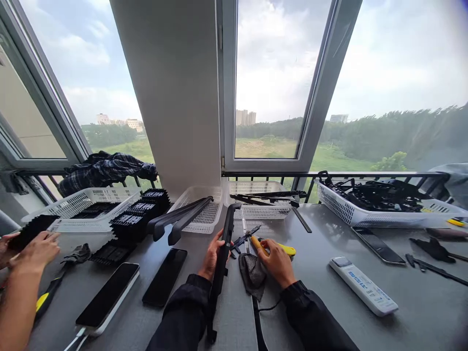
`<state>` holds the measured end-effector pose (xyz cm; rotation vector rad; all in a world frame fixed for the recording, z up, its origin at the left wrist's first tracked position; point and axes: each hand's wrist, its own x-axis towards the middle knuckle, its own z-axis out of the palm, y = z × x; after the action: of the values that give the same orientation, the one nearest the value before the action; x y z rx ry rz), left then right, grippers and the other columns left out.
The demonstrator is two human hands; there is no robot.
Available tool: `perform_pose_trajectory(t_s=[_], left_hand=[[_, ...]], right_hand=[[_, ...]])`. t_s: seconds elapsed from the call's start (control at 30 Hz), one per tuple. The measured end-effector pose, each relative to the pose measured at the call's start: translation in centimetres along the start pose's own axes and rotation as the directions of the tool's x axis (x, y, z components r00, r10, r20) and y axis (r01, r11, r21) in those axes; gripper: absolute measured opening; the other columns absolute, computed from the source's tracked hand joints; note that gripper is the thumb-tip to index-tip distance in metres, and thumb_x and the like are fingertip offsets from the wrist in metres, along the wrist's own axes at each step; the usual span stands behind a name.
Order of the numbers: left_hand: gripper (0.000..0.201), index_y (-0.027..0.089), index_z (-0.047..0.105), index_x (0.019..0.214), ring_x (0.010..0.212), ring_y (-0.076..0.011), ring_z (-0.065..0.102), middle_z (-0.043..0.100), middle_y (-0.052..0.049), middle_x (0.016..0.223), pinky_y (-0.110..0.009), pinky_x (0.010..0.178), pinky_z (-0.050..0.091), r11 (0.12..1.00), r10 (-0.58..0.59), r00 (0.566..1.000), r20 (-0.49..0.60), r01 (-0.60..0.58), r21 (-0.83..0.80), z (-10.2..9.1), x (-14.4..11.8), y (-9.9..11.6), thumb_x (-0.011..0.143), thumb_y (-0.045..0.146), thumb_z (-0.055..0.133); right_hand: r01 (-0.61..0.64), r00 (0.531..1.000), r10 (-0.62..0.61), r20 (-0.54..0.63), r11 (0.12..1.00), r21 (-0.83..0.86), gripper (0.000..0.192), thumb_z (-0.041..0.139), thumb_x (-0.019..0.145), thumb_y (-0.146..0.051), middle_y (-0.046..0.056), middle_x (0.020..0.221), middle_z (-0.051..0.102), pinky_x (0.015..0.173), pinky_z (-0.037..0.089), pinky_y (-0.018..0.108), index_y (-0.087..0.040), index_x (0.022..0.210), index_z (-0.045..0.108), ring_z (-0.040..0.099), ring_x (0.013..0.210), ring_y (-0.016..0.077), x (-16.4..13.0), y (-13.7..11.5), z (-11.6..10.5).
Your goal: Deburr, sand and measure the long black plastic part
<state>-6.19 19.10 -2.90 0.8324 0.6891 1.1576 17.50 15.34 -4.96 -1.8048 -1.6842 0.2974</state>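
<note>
My left hand (pixel 211 256) is wrapped round a long, narrow black plastic part (pixel 221 270), held lengthwise with its hooked end up and away from me. My right hand (pixel 276 261) closes over a yellow utility knife (pixel 288 249); its handle pokes out beyond the knuckles, and the blade cannot be made out. Beside the right fingertips are thin dark strips (pixel 241 240) on the table. A crumpled dark grey cloth (pixel 253 275) lies between my two hands, over a long narrow strip (pixel 258 321) running towards me.
White baskets (pixel 197 228) line the window side; the right basket (pixel 351 214) is heaped with black parts. Stacked black parts (pixel 141 214) stand left of centre. Phones (pixel 164 278) and a white remote-like device (pixel 363 286) lie around. A co-worker's hands (pixel 36 248) hold a black part at left.
</note>
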Motion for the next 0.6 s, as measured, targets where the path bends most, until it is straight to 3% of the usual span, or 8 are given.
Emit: perform_pose_trajectory(t_s=[0.2, 0.33, 0.6], left_hand=[[0.09, 0.013, 0.053, 0.152, 0.047, -0.0104, 0.052, 0.073, -0.005, 0.085, -0.022, 0.04, 0.037, 1.0, -0.009, 1.0, 0.029, 0.009, 0.002, 0.4, -0.5, 0.2, 0.069, 0.037, 0.078], [0.089, 0.018, 0.052, 0.154, 0.046, -0.0094, 0.051, 0.073, -0.003, 0.086, -0.02, 0.039, 0.037, 1.0, 0.006, 0.999, 0.051, -0.006, 0.004, 0.4, -0.5, 0.2, 0.071, 0.037, 0.078], [0.061, 0.028, 0.065, 0.141, 0.051, -0.0097, 0.057, 0.072, -0.001, 0.088, -0.016, 0.04, 0.036, 1.0, 0.017, 0.993, 0.118, -0.019, 0.017, 1.4, -1.9, 1.0, 0.081, 0.029, 0.073]], right_hand=[[0.026, 1.0, -0.027, -0.011, 0.998, -0.054, 0.021, 0.056, 0.095, -0.033, 0.008, 0.109, 0.076, 0.082, 0.045, 0.032, -0.021, 0.105, 0.07, 0.07, 0.103, 0.026, 0.0, -0.2, 0.2], [0.045, 0.998, -0.047, -0.04, 0.997, -0.06, 0.021, 0.053, 0.096, -0.034, 0.007, 0.103, 0.075, 0.078, 0.044, 0.031, -0.021, 0.096, 0.069, 0.07, 0.096, 0.0243, 0.1, 0.1, 0.3], [0.051, 0.994, -0.055, -0.098, 0.998, -0.044, 0.029, 0.048, 0.096, -0.039, 0.006, 0.092, 0.075, 0.072, 0.043, 0.032, -0.023, 0.085, 0.068, 0.068, 0.086, 0.0239, 0.1, 0.1, 0.4]])
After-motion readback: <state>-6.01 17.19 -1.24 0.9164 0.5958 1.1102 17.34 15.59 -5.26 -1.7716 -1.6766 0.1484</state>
